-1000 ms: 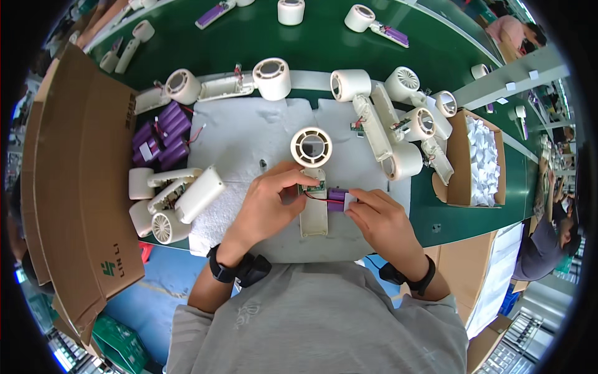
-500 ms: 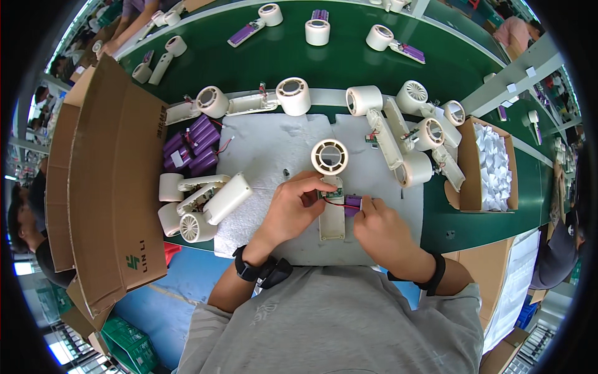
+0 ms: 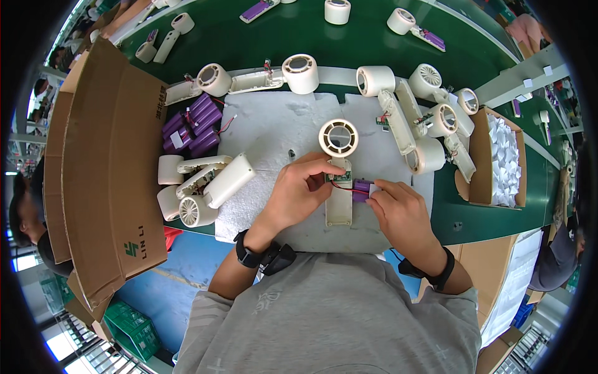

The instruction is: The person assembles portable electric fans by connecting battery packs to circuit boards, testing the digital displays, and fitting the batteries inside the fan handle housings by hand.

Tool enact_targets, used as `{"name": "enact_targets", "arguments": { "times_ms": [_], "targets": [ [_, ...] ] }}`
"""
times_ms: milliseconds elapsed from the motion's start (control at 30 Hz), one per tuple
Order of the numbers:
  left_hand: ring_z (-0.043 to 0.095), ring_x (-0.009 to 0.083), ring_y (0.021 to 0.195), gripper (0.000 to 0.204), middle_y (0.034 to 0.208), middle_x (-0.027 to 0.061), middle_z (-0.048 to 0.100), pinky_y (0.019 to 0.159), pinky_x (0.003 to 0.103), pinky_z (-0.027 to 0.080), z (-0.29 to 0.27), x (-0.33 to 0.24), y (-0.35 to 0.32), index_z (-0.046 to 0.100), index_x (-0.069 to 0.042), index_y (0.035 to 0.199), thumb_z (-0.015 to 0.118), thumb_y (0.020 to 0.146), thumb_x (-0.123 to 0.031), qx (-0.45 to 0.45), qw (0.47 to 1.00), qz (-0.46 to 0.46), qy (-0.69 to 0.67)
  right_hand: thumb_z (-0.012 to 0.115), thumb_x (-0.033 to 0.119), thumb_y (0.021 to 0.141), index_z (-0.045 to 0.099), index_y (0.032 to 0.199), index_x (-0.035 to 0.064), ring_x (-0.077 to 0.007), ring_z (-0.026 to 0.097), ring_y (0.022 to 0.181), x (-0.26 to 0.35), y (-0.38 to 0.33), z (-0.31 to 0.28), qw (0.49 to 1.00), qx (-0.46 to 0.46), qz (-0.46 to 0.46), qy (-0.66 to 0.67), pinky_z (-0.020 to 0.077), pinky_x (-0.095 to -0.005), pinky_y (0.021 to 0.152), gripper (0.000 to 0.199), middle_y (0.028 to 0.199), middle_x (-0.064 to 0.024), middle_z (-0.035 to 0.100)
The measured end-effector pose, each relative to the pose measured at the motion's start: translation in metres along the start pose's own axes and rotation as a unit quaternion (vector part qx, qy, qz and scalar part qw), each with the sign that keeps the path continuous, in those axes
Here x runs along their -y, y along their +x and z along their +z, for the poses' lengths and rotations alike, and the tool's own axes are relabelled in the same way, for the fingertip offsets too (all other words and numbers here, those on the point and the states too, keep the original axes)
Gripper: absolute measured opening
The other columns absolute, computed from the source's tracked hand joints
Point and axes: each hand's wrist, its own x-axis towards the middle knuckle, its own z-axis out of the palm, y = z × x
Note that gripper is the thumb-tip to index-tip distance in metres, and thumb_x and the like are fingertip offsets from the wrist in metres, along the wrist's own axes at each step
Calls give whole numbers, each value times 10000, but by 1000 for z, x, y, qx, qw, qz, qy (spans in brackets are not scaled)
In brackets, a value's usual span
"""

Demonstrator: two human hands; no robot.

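In front of me an opened white handheld fan [image 3: 339, 209] lies on the foam sheet, round head away from me and hollow handle toward me. A small green circuit board [image 3: 341, 177] sits in the handle's upper part. My left hand [image 3: 298, 192] is closed on the board's left side, index finger above, thumb below; its fingertips partly hide it. My right hand [image 3: 405, 210] pinches the end of a purple battery pack [image 3: 360, 191] with a white label. This pack lies crosswise at the handle's right edge. Red and dark wires [image 3: 344, 186] run between board and pack.
Purple battery packs [image 3: 202, 115] lie at the left, beside a tall cardboard box [image 3: 118, 168]. White fan parts [image 3: 230, 187] lie left; more fan housings [image 3: 398, 121] lie right. A carton [image 3: 522, 168] holds white pieces. Behind, fans with batteries [image 3: 430, 38] rest on a green surface.
The view has shifted, so the bench appears higher. My right hand has drawn slightly away from the handle, and more of the battery pack and its white label shows. The left hand stays at the board.
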Motion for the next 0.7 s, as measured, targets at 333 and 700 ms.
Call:
{"name": "enact_targets", "arguments": {
  "times_ms": [333,700],
  "targets": [
    [593,95,669,314,980,47,643,600,229,471,2,-1,1,696,-49,1002,617,741,107,-11,1000,-8,-11,581,-55,809,508,913,-23,-344,557,851,-7,7,0,997,26,11,74,476,-424,737,132,976,-146,508],
    [592,103,653,315,975,44,645,591,233,470,1,-5,2,695,-55,999,629,733,102,-3,1000,-6,-9,575,99,938,589,1140,17,-176,611,723,-84,-22,-121,860,-290,353,-227,500,-316,626,218,978,-105,656]
  ]
}}
